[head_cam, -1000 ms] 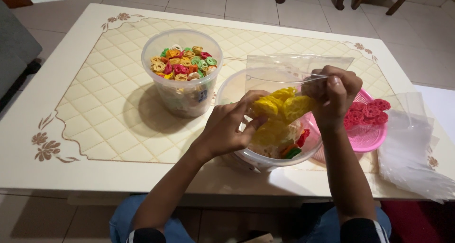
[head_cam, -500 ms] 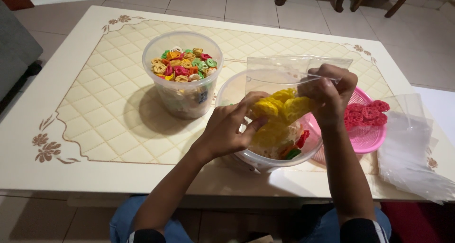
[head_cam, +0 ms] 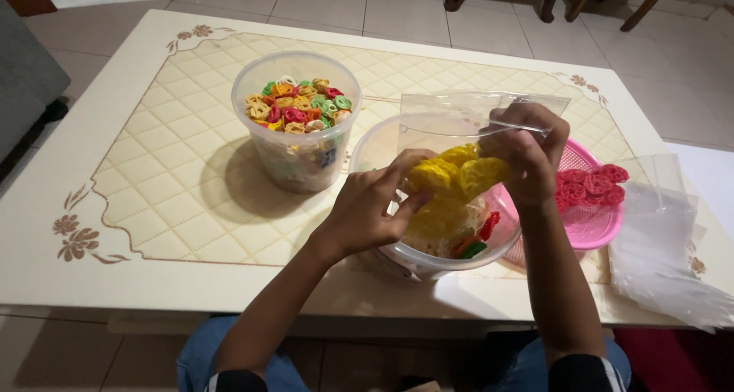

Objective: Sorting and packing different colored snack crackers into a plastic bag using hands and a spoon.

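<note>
A clear plastic bag [head_cam: 451,113] stands open above a wide clear tub [head_cam: 375,149]. My right hand [head_cam: 529,153] pinches the bag's top edge on the right. My left hand [head_cam: 375,205] grips the bag's lower left side, where yellow flower-shaped crackers [head_cam: 459,172] fill it. More yellow, red and green crackers lie in the tub below the bag.
A taller clear tub [head_cam: 297,151] of mixed coloured crackers stands to the left. A pink basket [head_cam: 589,224] with red crackers sits at the right, beside a stack of clear bags [head_cam: 661,247]. All rest on a cream table [head_cam: 138,201]; chair legs stand beyond it.
Both hands have stayed on the bag over the wide tub; my right hand has shifted slightly at the bag's top edge.
</note>
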